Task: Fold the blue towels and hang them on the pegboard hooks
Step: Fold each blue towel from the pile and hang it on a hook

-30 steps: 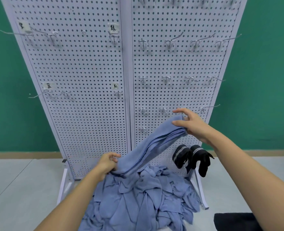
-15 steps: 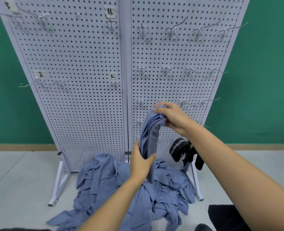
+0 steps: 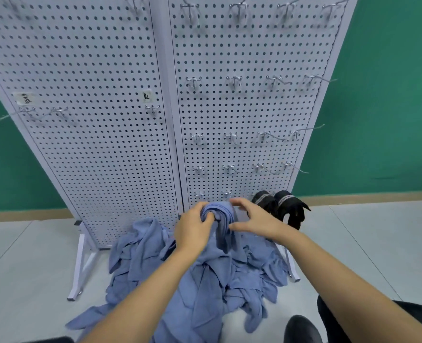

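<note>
A person stands before a white pegboard [image 3: 101, 144] against a green wall [image 3: 390, 95], working low in the centre of the frame. A second ago one blue towel [image 3: 219, 214] was stretched long and slanted between the two hands, the right hand high by the lower hooks and the left hand down by the floor pile. Half a second ago the two ends were drawn closer and the towel stood nearly upright. Now it is doubled over into a short thick bundle. The left hand [image 3: 192, 229] grips the bundle with fingers curled round its top. The right hand [image 3: 257, 220] has let go and sits just beside it, fingers and thumb spread wide, slightly blurred, so whether its fingertips touch the cloth is not clear. The bundle is held just above the heap of loose blue towels [image 3: 205, 288] on the grey floor at the foot of the board. The fold appears nearly finished, so hanging is likely the next step. The wire hooks [image 3: 270, 136] on the right panel are bare, apart from a pair of black striped items [image 3: 289, 206], perhaps socks or gloves, at lower right. No blue towel hangs yet, and many remain to fold.
</note>
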`<state>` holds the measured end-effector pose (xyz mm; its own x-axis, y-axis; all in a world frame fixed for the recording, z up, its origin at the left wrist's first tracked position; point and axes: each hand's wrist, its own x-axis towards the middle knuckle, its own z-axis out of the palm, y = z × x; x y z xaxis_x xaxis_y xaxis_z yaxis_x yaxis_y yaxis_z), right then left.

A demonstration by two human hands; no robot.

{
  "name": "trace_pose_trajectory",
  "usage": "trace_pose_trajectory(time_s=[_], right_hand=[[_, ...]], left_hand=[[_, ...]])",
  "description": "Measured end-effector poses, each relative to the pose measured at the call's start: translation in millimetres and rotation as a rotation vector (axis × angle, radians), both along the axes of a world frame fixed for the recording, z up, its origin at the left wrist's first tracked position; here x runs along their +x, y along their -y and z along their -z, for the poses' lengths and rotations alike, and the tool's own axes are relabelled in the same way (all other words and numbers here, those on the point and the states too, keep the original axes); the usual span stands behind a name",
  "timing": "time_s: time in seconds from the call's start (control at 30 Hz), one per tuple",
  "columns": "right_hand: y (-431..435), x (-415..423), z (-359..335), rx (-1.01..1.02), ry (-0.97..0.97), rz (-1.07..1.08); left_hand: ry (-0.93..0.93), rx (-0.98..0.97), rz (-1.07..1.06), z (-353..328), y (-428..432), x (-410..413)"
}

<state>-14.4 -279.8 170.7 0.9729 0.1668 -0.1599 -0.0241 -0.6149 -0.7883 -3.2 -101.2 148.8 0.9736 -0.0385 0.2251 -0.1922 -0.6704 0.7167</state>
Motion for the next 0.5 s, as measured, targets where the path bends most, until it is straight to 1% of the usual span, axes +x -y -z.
trace_pose_trajectory(time_s=[0.03, 0.1, 0.2, 0.27, 0.33, 0.4, 0.5], right_hand=[[-5, 1, 6, -0.054, 0.035, -0.036], [-8, 6, 20, -0.222, 0.148, -0.031], [1, 11, 34, -0.444, 0.294, 0.083], [9, 16, 39, -0.472, 0.326, 0.145], [18, 21, 40, -0.469, 0.298, 0.157], [28, 27, 41, -0.456, 0.263, 0.143], [44, 38, 41, -0.412, 0.247, 0.099]], left_hand=[[-0.006, 0.025, 0.022, 1, 5, 0], [-0.022, 0.036, 0.070, 5, 12, 4], [-0.055, 0.037, 0.129, 14, 19, 13], [-0.074, 0.039, 0.169, 21, 24, 18], [-0.091, 0.058, 0.226, 30, 29, 20], [-0.099, 0.123, 0.267, 38, 34, 19], [-0.052, 0.165, 0.211, 43, 40, 23]])
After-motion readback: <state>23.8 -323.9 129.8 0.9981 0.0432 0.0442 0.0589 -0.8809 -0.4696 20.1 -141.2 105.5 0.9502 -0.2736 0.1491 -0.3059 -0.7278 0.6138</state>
